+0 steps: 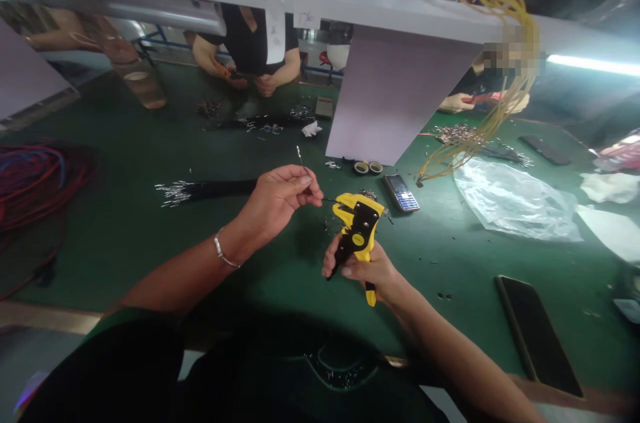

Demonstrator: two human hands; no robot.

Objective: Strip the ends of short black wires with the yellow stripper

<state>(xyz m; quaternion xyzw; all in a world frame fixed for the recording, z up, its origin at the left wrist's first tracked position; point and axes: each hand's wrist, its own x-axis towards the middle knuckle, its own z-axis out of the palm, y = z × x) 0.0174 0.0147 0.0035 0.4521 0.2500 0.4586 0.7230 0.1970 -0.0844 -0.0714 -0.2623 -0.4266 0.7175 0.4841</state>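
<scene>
My left hand (279, 199) pinches a thin black wire (330, 200), and its end runs into the jaws of a yellow and black automatic wire stripper (357, 234). A short metal-tipped wire end (300, 156) also sticks up from those fingers. My right hand (363, 269) is wrapped around the stripper's handles, holding the tool upright just beside my left fingers. A metal bangle (224, 251) circles my left wrist. Behind my left hand lies a bundle of black wires (210, 191) with bright bare ends pointing left.
A green work mat (125, 256) covers the table, with a keypad phone (401, 193), tape rolls (367, 167), a plastic bag (515, 203) and a dark smartphone (535, 336) on it. Yellow wires (500, 3) hang from a white shelf (320, 3). Red and blue wire (35, 186) lies left. Co-workers' hands (220, 59) work opposite.
</scene>
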